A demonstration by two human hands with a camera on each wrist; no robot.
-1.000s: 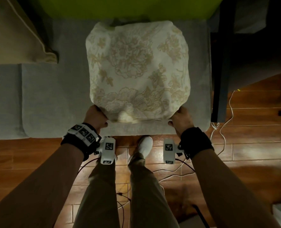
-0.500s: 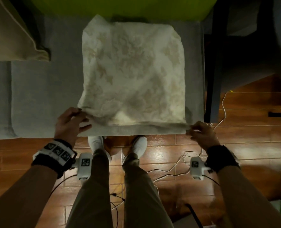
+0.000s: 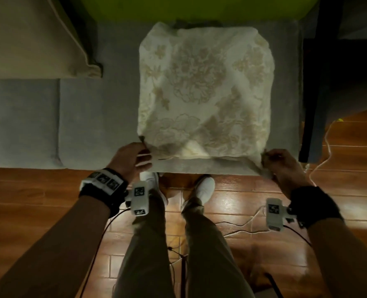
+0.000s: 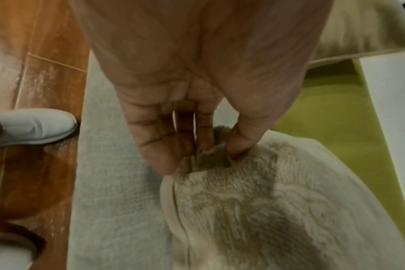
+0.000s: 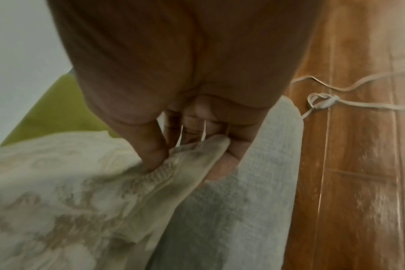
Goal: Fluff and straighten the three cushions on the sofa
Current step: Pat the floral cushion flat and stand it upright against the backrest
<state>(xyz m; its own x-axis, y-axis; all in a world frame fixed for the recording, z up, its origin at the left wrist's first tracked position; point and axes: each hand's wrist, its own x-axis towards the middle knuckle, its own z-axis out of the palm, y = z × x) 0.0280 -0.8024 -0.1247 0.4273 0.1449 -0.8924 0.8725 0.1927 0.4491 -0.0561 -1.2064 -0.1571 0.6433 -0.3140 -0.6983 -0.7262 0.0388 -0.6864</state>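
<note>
The near left corner of the floral cushion [image 3: 204, 91] is pinched by the left hand [image 3: 131, 159], the thumb [image 4: 242, 144] pressed on top of the fabric and the fingers [image 4: 164, 146] curled beneath it, as is seen from the left wrist. The near right corner is pinched in the same way by the right hand [image 3: 282, 163]; in the right wrist view a drawn-out fold of the cover is held between the thumb [image 5: 150, 155] and the curled fingers [image 5: 231, 155]. Between the two hands the cushion is laid flat on the grey sofa seat [image 3: 96, 117], its near edge just inside the seat's front edge and its far edge against the green backrest [image 3: 178, 7]. A plain beige cushion [image 3: 29, 37] is seen at the seat's far left, well apart from the floral one. Beyond the front edge, white shoes [image 3: 204, 188] are planted on the wooden floor [image 3: 27, 201], where a white cord [image 5: 324, 102] is trailed near the seat's right corner.
</note>
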